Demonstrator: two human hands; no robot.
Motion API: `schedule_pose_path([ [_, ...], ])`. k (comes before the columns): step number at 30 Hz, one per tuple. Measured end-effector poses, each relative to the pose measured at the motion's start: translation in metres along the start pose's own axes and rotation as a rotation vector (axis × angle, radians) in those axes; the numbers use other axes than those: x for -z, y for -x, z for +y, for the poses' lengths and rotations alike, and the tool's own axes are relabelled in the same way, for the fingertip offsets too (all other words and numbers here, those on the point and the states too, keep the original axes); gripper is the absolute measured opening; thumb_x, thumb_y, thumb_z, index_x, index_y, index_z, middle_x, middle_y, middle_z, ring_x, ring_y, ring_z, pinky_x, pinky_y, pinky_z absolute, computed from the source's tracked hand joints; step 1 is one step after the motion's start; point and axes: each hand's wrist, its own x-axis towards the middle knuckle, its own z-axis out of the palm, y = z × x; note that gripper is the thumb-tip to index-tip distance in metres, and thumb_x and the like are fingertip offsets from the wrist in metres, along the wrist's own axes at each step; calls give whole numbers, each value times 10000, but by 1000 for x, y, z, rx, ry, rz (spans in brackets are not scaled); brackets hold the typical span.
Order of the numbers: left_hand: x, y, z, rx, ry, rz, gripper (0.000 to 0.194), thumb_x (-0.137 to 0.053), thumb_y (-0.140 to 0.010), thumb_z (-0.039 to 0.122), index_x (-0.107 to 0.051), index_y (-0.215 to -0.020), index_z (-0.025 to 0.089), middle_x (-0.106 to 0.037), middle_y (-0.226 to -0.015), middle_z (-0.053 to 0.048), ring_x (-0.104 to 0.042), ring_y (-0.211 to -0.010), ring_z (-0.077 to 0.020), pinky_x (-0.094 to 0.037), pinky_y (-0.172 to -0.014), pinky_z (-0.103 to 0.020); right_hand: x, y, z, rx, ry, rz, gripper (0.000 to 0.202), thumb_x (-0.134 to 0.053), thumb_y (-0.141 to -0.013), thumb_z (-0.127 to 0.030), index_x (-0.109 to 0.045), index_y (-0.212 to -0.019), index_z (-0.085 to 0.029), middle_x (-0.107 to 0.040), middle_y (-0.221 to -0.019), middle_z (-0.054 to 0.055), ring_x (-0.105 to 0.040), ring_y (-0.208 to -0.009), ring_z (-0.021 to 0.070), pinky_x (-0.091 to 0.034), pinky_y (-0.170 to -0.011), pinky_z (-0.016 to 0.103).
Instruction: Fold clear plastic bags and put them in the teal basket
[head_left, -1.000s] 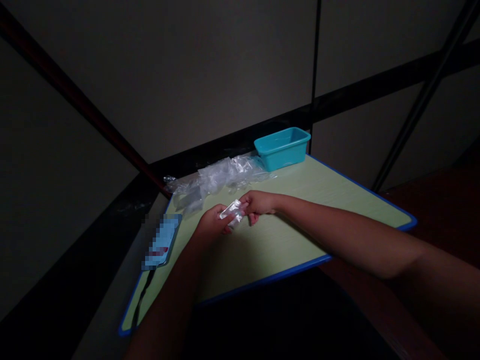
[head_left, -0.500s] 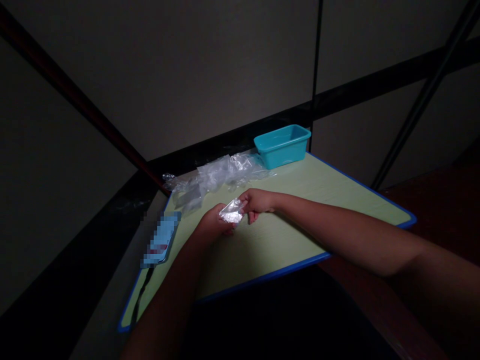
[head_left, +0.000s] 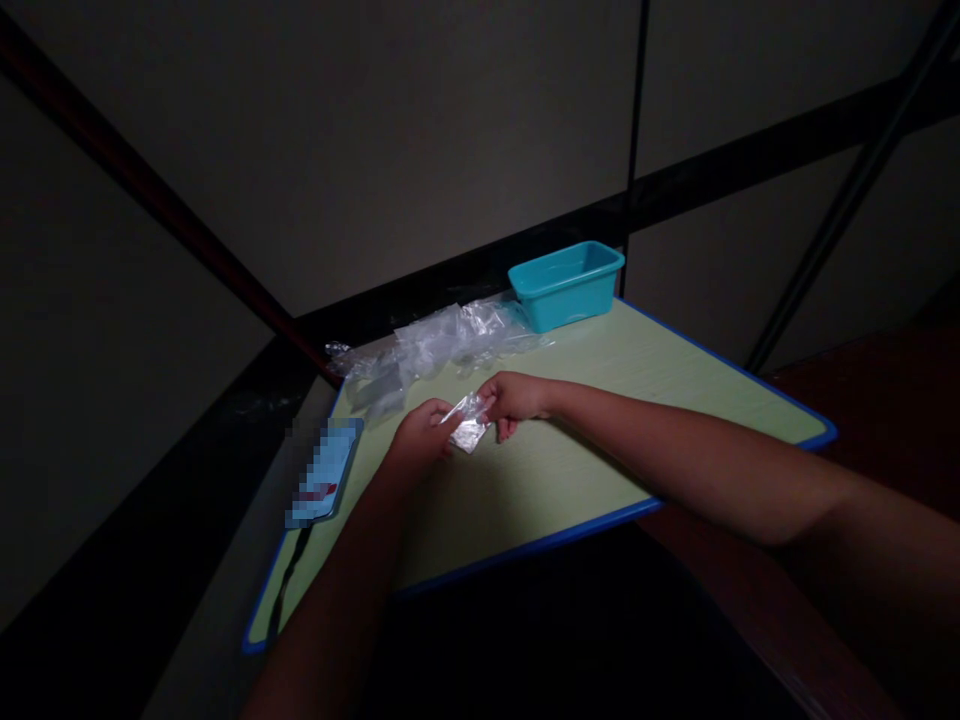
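A small, shiny folded plastic bag (head_left: 469,428) is held between my two hands above the middle of the table. My left hand (head_left: 426,436) grips its left side, thumb on top. At its upper right edge, the fingers of my right hand (head_left: 513,396) pinch the plastic, with the lower fingers curled beneath. Just behind my hands, several clear plastic bags (head_left: 442,340) lie in a loose, crumpled heap along the table's back edge.
A turquoise plastic basket (head_left: 574,300) stands at the table's back right, touching the bags. On the left edge lies a light-blue, partly blurred phone-like object (head_left: 330,475) with a dark strap (head_left: 289,575). The pale green table (head_left: 555,510) has a blue rim; a wall rises behind it.
My left hand has moved up and its thumb now rests on top of the folded bag. The bag has turned slightly, showing more of its face. My right hand keeps its pinch.
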Motion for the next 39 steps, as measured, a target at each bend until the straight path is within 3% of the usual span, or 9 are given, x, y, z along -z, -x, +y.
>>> schedule_pose_path([
  [2, 2, -3, -2, -30, 24, 55, 284, -609, -657, 437, -543, -720, 169, -507, -454, 63, -436, -360, -75, -308, -373, -181, -1, 1, -1, -4, 4, 1, 92, -636, -719, -55, -567, -715, -115, -602, -467, -37, -599, -405, 102, -474, -416, 142],
  [6, 5, -5, -5, -39, -1, 54, 213, -625, -607, 368, -573, -636, 164, -495, -444, 58, -427, -389, -76, -303, -411, -194, -2, 4, -4, -17, 10, 3, 94, -613, -730, -40, -562, -715, -116, -615, -488, -35, -600, -407, 98, -474, -418, 142],
  [12, 2, -9, -10, -74, -54, 66, 166, -633, -596, 313, -591, -607, 153, -542, -511, 38, -491, -498, -103, -340, -496, -208, -3, 5, -4, -2, 15, 53, 193, -712, -721, -182, -535, -676, -119, -571, -437, -34, -595, -406, 101, -466, -405, 138],
  [18, 6, -16, -18, -192, -298, 275, 215, -521, -746, 343, -578, -640, 164, -570, -579, 15, -519, -579, -129, -344, -548, -221, -4, 1, -1, -22, 62, 128, 147, -663, -752, -112, -546, -662, -112, -544, -399, -23, -604, -421, 121, -505, -442, 174],
  [21, 8, -15, -20, -208, -428, 316, 187, -505, -766, 313, -587, -675, 172, -580, -601, 10, -525, -595, -136, -332, -552, -224, -4, 1, -2, -36, 83, 162, 150, -646, -754, -85, -535, -658, -117, -540, -395, -21, -609, -428, 136, -528, -471, 208],
  [26, 7, -13, -20, -195, -483, 260, 191, -501, -774, 325, -581, -676, 183, -570, -571, 20, -512, -560, -136, -324, -537, -224, -2, 4, -3, -46, 97, 161, 131, -620, -744, -45, -533, -683, -121, -563, -430, -23, -592, -401, 121, -507, -438, 195],
  [30, 5, -14, -19, -188, -374, 198, 189, -505, -759, 328, -569, -653, 185, -582, -570, 16, -530, -564, -141, -353, -544, -226, -2, 6, -5, -18, 84, 120, 126, -616, -723, -33, -538, -691, -126, -554, -426, -42, -548, -345, 96, -446, -366, 157],
  [39, 4, -16, -23, -177, -270, 151, 245, -522, -715, 402, -529, -603, 183, -542, -547, 27, -494, -532, -125, -339, -521, -221, -8, 5, -8, -9, 153, 184, 147, -563, -724, 5, -538, -703, -139, -539, -434, -65, -493, -293, 62, -423, -347, 138],
])
